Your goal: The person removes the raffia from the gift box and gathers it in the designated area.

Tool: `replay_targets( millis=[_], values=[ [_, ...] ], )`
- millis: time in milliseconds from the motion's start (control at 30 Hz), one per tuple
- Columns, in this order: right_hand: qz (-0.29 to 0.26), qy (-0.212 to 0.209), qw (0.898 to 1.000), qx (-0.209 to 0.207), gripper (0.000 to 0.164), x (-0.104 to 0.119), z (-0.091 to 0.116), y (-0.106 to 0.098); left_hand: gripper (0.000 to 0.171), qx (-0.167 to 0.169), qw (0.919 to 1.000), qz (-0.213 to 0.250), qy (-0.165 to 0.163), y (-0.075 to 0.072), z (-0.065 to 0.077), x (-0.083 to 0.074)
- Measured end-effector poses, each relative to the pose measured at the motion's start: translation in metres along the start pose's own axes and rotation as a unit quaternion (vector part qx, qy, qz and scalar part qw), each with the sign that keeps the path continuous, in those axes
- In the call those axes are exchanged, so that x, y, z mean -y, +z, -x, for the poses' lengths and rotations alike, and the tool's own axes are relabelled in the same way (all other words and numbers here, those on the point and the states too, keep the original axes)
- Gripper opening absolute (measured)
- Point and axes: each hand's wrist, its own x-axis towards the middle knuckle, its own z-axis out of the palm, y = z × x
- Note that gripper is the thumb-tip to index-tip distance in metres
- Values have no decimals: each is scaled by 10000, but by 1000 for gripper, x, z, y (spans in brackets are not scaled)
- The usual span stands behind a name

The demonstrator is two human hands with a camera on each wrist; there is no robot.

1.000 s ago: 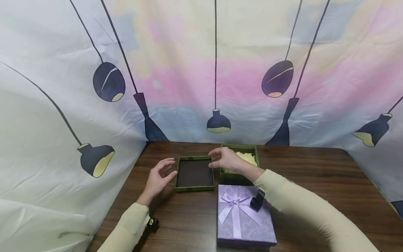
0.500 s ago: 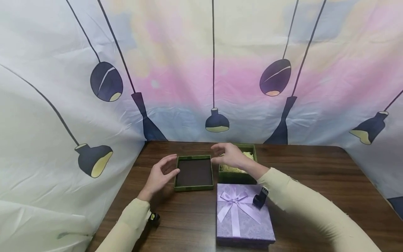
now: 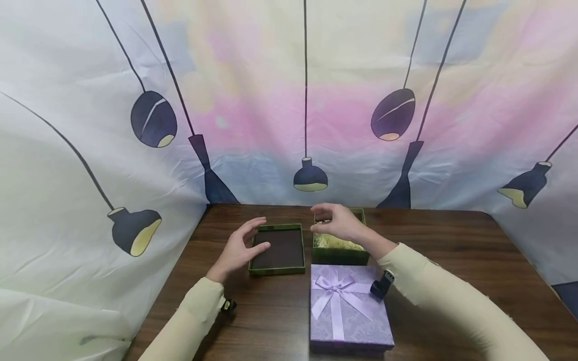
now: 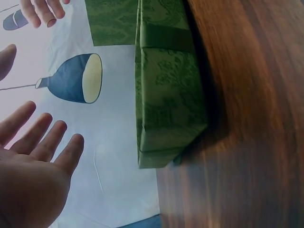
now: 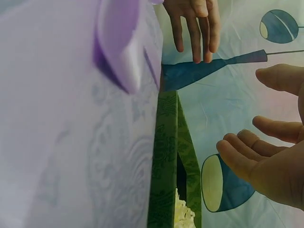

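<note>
My left hand (image 3: 239, 250) hovers over the left side of a shallow green lid (image 3: 277, 271) with a dark inside, fingers spread and holding nothing. In the left wrist view the fingers of this hand (image 4: 33, 175) are apart from the patterned green side (image 4: 168, 95). My right hand (image 3: 343, 223) is above a green box (image 3: 338, 256) filled with pale yellow shredded paper (image 3: 336, 244), and partly hides it. Nothing is between its loosely bent fingers. The right wrist view shows the same hand (image 5: 280, 166) away from the green box wall (image 5: 164, 166).
A purple gift box (image 3: 356, 326) with a lilac ribbon bow (image 3: 336, 283) stands in front of the green box, under the right forearm. All sit on a dark wooden table (image 3: 451, 260). A cloth printed with lamps (image 3: 266, 125) hangs behind and at the sides.
My left hand has moved right, from beside the lid to over its left edge. My right hand has shifted slightly right, away from the lid. The boxes stay put.
</note>
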Motion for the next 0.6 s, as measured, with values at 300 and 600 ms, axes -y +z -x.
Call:
replay_targets(
  millis=[300, 600],
  values=[
    [-86, -248, 9996, -120, 60, -10, 7, -9, 63, 238, 9994, 133, 190, 12, -11, 4],
    [-47, -304, 9992, -266, 61, -18, 14, -16, 66, 415, 9987, -94, 269, 24, -19, -1]
  ],
)
